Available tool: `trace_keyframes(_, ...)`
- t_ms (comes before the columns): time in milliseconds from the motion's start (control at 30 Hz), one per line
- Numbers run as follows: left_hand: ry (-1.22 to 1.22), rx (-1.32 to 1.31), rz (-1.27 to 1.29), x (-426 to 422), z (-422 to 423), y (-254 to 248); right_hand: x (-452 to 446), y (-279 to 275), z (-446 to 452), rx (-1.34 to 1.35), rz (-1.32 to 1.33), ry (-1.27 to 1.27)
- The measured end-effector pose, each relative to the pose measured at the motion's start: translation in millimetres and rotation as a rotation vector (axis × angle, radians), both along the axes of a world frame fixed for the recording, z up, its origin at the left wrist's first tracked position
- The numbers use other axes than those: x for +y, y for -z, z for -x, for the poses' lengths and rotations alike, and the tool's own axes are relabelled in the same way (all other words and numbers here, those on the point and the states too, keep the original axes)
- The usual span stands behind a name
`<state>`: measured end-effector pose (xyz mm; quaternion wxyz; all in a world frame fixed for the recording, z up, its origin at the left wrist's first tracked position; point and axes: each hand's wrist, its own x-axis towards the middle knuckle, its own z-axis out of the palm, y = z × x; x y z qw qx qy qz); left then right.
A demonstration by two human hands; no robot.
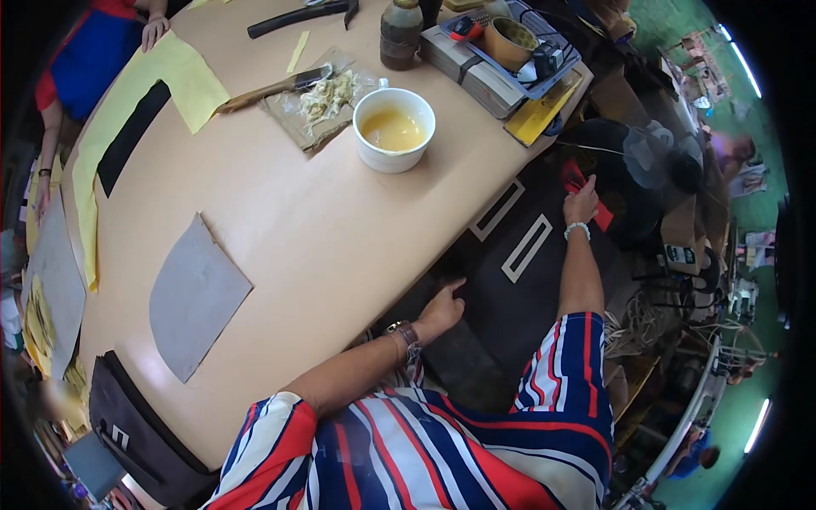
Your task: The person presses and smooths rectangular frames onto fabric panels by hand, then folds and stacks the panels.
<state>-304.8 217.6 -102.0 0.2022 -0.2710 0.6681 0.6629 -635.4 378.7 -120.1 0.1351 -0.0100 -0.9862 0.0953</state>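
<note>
My left hand point(439, 310) is at the table's right edge, over dark sheet material, with its index finger stretched out and nothing visible in it. Further right, my right hand point(582, 204) is closed on a red piece point(603, 217) of cloth or sheet, which shows on both sides of the fingers. Beneath my hands lies a dark brown panel point(493, 297). It carries two pale-edged rectangular frames, one upper point(498, 209) and one nearer my left hand point(527, 248). Part of the panel is hidden by my arms.
On the table stand a white cup point(394, 157) of yellowish liquid, a brush point(272, 89) on glue-smeared cardboard, a hammer point(297, 17) and a blue tray point(544, 38). A grey curved piece point(197, 297) lies left. Another person's hand point(155, 32) rests on a yellow sheet point(191, 76).
</note>
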Motion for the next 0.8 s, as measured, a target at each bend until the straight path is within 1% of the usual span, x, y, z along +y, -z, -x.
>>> trace_keyframes(67, 0.017, -0.013, 0.017, 2, -3, 1, -11, -18, -13, 0.072, 0.103, 0.01)
trace_keyframes(100, 0.032, -0.029, 0.002, 1, -3, -4, -13, -23, -15, 0.185, 0.164, -0.05)
trace_keyframes(167, 0.081, -0.097, -0.123, -13, -4, -36, -20, -30, -17, 0.404, 0.297, -0.18)
trace_keyframes(233, 0.144, 0.113, -0.002, -10, -10, -31, -35, -44, -26, 0.615, 0.409, -0.317)
trace_keyframes(267, 0.167, 0.209, 0.066, -9, -14, -29, -47, -61, -39, 0.62, 0.472, -0.338)
trace_keyframes(333, 0.217, 0.431, 0.183, -16, -26, -41, -75, -93, -68, 0.748, 0.505, -0.414)
trace_keyframes(367, 0.192, 0.483, 0.073, -26, -33, -57, -88, -110, -82, 0.889, 0.482, -0.513)
trace_keyframes(400, 0.162, 0.538, -0.033, -39, -40, -77, -107, -132, -106, 0.914, 0.541, -0.561)
trace_keyframes(467, 0.056, 0.59, -0.153, -66, -62, -108, -136, -157, -140, 0.964, 0.541, -0.584)
trace_keyframes(500, -0.023, 0.604, -0.088, -81, -76, -127, -153, -163, -153, 1.003, 0.608, -0.653)
trace_keyframes(533, -0.148, 0.605, -0.005, -95, -92, -138, -166, -166, -166, 1.02, 0.59, -0.702)
trace_keyframes(600, -0.396, 0.612, 0.176, -121, -136, -155, -200, -169, -199, 0.895, 0.857, -0.943)
trace_keyframes(633, -0.508, 0.599, 0.405, -133, -160, -163, -215, -172, -220, 0.838, 0.856, -0.996)
trace_keyframes(667, -0.633, 0.629, 0.692, -145, -185, -157, -231, -175, -239, 0.787, 0.845, -1.049)
trace_keyframes(700, -0.744, 0.647, 0.974, -155, -212, -150, -249, -170, -258, 0.683, 0.945, -1.128)
trace_keyframes(733, -0.838, 0.501, 1.132, -162, -241, -157, -266, -172, -286, 0.543, 0.994, -1.139)
trace_keyframes(767, -0.92, 0.35, 1.277, -169, -272, -164, -278, -169, -306, 0.485, 0.973, -1.194)
trace_keyframes(800, -0.971, 0.278, 1.543, -176, -298, -158, -287, -169, -319, 0.424, 0.945, -1.241)
